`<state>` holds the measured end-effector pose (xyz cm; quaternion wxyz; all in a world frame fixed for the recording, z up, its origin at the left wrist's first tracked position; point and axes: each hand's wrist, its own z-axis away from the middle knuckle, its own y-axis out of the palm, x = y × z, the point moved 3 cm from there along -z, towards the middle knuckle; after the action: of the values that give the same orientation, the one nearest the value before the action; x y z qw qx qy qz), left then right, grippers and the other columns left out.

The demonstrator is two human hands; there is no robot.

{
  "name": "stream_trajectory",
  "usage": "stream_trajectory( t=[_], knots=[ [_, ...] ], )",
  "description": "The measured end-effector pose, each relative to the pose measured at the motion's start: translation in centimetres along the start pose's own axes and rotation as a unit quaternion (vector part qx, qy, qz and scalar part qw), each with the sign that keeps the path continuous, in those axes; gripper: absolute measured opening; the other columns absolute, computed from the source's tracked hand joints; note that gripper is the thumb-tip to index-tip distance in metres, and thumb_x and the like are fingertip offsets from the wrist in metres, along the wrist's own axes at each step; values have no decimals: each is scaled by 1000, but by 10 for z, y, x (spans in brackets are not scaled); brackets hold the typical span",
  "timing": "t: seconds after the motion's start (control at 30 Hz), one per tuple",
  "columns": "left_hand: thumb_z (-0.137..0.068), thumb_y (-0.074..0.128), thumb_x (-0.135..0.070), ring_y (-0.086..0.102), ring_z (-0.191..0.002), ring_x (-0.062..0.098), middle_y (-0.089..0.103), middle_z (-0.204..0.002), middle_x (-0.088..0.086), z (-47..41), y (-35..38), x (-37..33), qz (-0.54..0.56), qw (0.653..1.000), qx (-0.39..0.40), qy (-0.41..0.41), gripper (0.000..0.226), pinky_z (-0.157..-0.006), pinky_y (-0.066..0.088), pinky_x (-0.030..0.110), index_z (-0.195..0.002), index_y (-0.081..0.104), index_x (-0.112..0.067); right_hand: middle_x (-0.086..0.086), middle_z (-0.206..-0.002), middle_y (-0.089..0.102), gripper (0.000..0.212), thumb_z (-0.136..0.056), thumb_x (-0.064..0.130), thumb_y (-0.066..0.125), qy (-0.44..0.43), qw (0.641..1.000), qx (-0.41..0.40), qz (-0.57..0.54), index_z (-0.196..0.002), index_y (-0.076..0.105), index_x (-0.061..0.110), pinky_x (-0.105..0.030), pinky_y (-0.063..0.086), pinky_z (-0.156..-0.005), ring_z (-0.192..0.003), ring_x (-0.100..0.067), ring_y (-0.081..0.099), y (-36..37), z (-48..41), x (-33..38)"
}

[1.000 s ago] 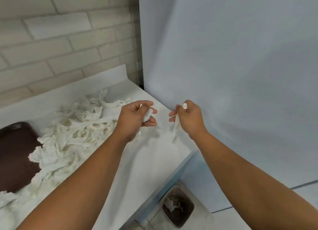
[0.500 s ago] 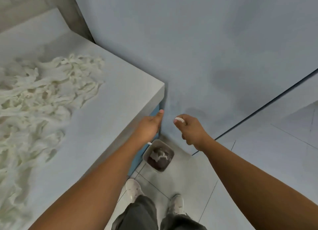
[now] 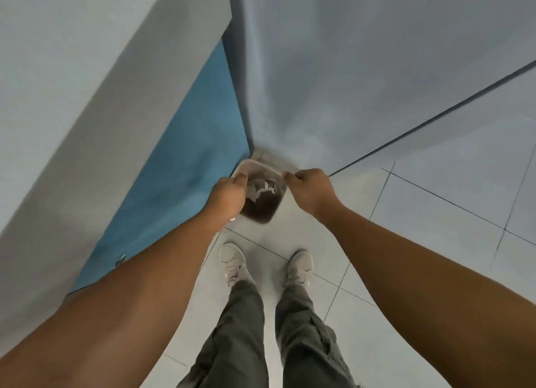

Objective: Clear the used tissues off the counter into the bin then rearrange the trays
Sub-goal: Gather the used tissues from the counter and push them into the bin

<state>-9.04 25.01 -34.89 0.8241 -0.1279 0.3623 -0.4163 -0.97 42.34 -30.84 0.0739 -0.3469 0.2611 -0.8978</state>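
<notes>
While the hands are held over the bin: the left hand (image 3: pixel 229 197) is placed at its 9 o'clock rim and the right hand (image 3: pixel 309 192) at its 3 o'clock rim. Both have the fingers curled under, and whether tissue is held in either cannot be told.
Bin (image 3: pixel 265 167): stood on the floor at 12 o'clock from the shoes (image 3: pixel 232 264), tucked into the corner beside the blue cabinet front (image 3: pixel 179 161). Its small mouth is partly covered by the left hand.
Tissues (image 3: pixel 262 186): a crumpled pale heap is seen inside the bin, toward its 12 o'clock side.
Bench (image 3: pixel 87 68): only a bare edge is shown at 10 o'clock. Any tissues left on it, and the trays, are out of view.
Risk, missed drop: light paper let go from this height could be carried past the narrow rim onto the floor.
Risk, stray scrap: a small white fleck (image 3: pixel 232 219) at the bin's 7 o'clock is possibly a fallen piece, though blur leaves that unsure. It could be overlooked.
Risk, tipped bin: the rim could be knocked by a knuckle and the bin toppled.
</notes>
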Motion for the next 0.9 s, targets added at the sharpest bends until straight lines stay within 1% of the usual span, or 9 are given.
stream_trajectory(
  t=[0.13,0.33,0.43,0.5,0.57,0.6,0.67,0.73,0.9],
  knots=[
    [-101,35,-44,61,-101,45,65,-109,30,-56,31,30,-4,1000,6,-21,60,-84,50,47,-109,63,8,1,-51,43,50,-98,38,49,16,1000,17,-2,-51,45,20,-27,33,-54,-50,-18,41,35,-45,-36],
    [-99,32,-40,60,-108,45,63,-120,27,-131,75,66,-17,998,13,-57,56,-95,50,53,-116,62,4,-1,-52,41,54,-99,40,45,40,999,3,-8,-50,41,19,-30,33,-57,-53,-21,40,70,-104,-89],
    [-101,37,-29,58,-116,46,59,-128,28,-162,99,81,3,994,56,-89,47,-99,50,51,-126,57,5,0,-51,39,56,-99,45,43,63,997,-10,-44,-51,38,18,-30,32,-54,-51,-22,38,82,-122,-117],
    [-100,41,-26,61,-100,44,61,-120,27,-176,114,88,51,989,87,-108,43,-88,51,47,-126,57,5,-2,-52,39,56,-98,51,42,73,996,1,-49,-55,41,16,-32,35,-55,-51,-23,38,91,-132,-134],
    [-99,44,-26,55,-73,26,59,-97,15,-183,124,92,78,986,95,-115,29,-76,47,37,-107,65,-7,-2,-56,42,56,-97,56,41,81,995,11,-51,-68,54,10,-35,39,-58,-54,-22,42,98,-138,-148],
    [-98,46,-27,53,-73,22,59,-92,10,-187,129,95,78,985,99,-118,21,-77,46,37,-95,64,-16,-1,-60,45,54,-97,55,41,85,994,12,-61,-79,60,8,-35,40,-61,-58,-22,44,101,-141,-154],
    [-87,48,-33,58,-87,24,64,-102,9,-191,138,100,65,985,116,-114,17,-83,48,40,-92,60,-23,0,-68,50,46,-99,47,41,99,990,12,-98,-97,63,7,-32,41,-63,-66,-20,47,106,-146,-166],
    [-77,46,-41,56,-102,27,62,-117,8,-198,143,109,50,986,121,-103,38,-95,46,44,-110,60,-26,1,-75,51,33,-99,34,41,114,983,15,-141,-102,62,9,-27,36,-60,-67,-17,46,111,-147,-174],
    [-87,40,-46,53,-117,34,56,-132,9,-198,136,118,-1,994,87,-72,49,-103,44,51,-129,55,-27,-5,-81,60,21,-97,17,45,119,976,34,-180,-98,66,13,-25,36,-52,-64,-15,48,118,-141,-169]
  ],
)
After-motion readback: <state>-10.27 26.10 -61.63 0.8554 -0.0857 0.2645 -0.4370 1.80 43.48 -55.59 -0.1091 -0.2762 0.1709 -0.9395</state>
